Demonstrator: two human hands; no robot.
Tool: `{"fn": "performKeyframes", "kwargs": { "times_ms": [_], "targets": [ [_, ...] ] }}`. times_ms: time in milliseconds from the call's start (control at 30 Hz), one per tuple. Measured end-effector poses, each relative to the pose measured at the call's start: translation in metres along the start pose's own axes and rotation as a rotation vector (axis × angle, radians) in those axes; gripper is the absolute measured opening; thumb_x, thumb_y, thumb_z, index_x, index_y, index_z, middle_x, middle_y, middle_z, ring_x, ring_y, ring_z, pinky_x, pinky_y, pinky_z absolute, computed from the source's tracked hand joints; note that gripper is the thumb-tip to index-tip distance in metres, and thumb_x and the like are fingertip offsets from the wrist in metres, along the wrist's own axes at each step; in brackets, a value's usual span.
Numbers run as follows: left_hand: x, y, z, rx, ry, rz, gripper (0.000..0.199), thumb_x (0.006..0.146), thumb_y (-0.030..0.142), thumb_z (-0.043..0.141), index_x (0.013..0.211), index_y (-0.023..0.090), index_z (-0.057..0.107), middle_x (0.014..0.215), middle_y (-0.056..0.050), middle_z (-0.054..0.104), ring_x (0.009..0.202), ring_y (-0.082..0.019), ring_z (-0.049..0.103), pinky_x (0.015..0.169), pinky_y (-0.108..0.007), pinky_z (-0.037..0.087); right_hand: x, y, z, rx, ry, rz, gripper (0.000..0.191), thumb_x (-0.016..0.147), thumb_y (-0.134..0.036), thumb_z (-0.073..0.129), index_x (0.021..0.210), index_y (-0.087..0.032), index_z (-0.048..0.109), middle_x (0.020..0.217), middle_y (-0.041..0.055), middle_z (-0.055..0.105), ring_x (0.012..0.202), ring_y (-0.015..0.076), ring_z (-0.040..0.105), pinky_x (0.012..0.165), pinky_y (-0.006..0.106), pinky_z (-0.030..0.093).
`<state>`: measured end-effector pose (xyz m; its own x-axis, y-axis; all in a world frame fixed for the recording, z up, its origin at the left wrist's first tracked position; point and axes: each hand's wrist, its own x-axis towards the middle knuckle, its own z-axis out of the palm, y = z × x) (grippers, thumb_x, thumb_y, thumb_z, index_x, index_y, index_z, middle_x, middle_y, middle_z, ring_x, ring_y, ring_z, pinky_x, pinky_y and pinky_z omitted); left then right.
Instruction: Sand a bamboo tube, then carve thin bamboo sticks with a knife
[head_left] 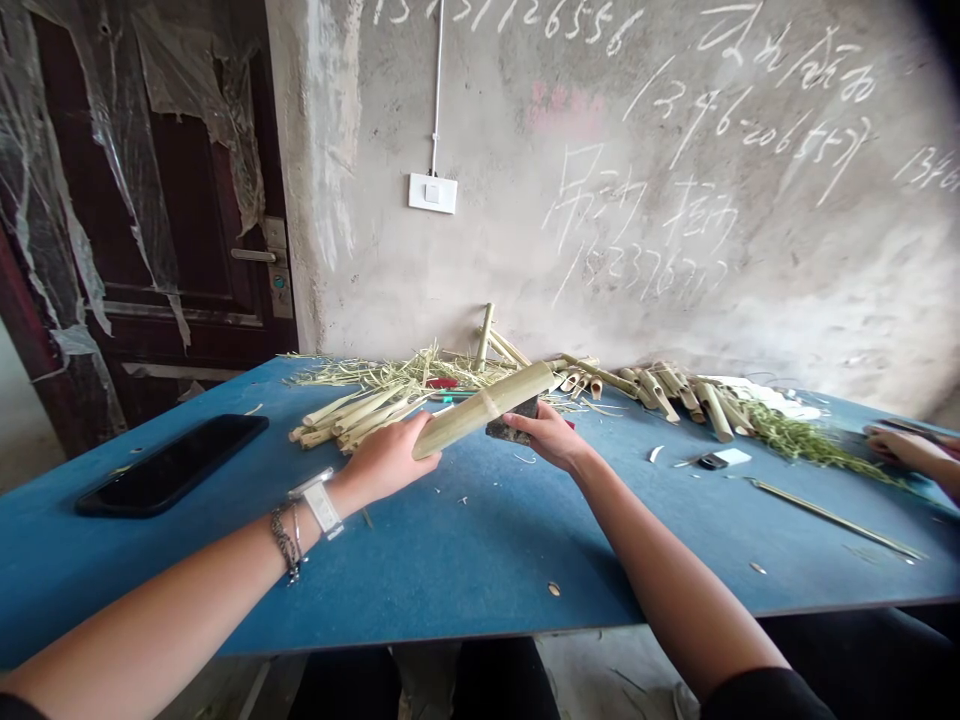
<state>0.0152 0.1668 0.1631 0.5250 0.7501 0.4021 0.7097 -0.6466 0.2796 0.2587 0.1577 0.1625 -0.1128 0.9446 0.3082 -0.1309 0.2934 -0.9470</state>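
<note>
My left hand (388,458) is closed around the lower left end of a pale green bamboo tube (487,405). The tube slants up to the right above the table, with a ring-like node near its middle. My right hand (546,432) is closed on a dark, worn, flat piece that looks like sandpaper (517,424), pinched between thumb and fingers. This piece lies against or just under the right half of the tube; whether they touch, I cannot tell. Behind my left hand rests a bundle of pale bamboo strips (367,412).
A black phone (174,465) lies at the left on the blue table (450,560). Shavings (360,372), cut bamboo tubes (667,388) and green strips (802,435) line the back. A small white-and-black tool (724,459) and thin stick (836,518) lie right, near another person's hand (911,450).
</note>
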Motion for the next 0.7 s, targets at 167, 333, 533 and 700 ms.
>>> {"fn": "performKeyframes", "kwargs": {
  "times_ms": [167, 333, 533, 700],
  "targets": [
    [0.001, 0.001, 0.002, -0.061, -0.024, -0.033, 0.04, 0.077, 0.04, 0.052, 0.112, 0.022, 0.049, 0.089, -0.003, 0.064, 0.077, -0.023, 0.061, 0.059, -0.026, 0.039, -0.001, 0.006, 0.003, -0.211, -0.069, 0.125, 0.028, 0.06, -0.029, 0.075, 0.081, -0.014, 0.063, 0.076, 0.0029, 0.067, 0.065, 0.0129, 0.06, 0.061, 0.026, 0.048],
    [0.002, -0.002, 0.005, -0.134, -0.033, -0.053, 0.045, 0.073, 0.046, 0.053, 0.112, 0.023, 0.051, 0.089, -0.003, 0.064, 0.078, -0.024, 0.061, 0.063, -0.03, 0.042, -0.002, 0.007, 0.005, -0.258, -0.041, 0.128, 0.025, 0.06, -0.025, 0.075, 0.079, -0.013, 0.063, 0.073, 0.003, 0.066, 0.062, 0.0132, 0.059, 0.059, 0.027, 0.047],
    [0.004, -0.006, 0.011, -0.449, -0.161, -0.163, 0.052, 0.07, 0.047, 0.055, 0.117, 0.024, 0.049, 0.079, -0.001, 0.065, 0.064, -0.02, 0.06, 0.057, -0.029, 0.043, 0.007, 0.009, -0.003, -0.248, 0.152, 0.007, 0.032, 0.06, -0.029, 0.071, 0.085, -0.016, 0.057, 0.081, 0.0034, 0.065, 0.072, 0.0157, 0.061, 0.07, 0.032, 0.049],
    [0.005, -0.007, 0.016, -0.657, -0.239, -0.218, 0.052, 0.069, 0.04, 0.057, 0.117, 0.022, 0.048, 0.077, -0.001, 0.064, 0.056, -0.017, 0.059, 0.053, -0.028, 0.044, 0.015, 0.008, -0.018, -0.265, 0.408, -0.158, 0.04, 0.064, -0.033, 0.061, 0.1, -0.02, 0.046, 0.083, -0.0005, 0.058, 0.074, 0.0148, 0.058, 0.07, 0.032, 0.049]
  ]
}}
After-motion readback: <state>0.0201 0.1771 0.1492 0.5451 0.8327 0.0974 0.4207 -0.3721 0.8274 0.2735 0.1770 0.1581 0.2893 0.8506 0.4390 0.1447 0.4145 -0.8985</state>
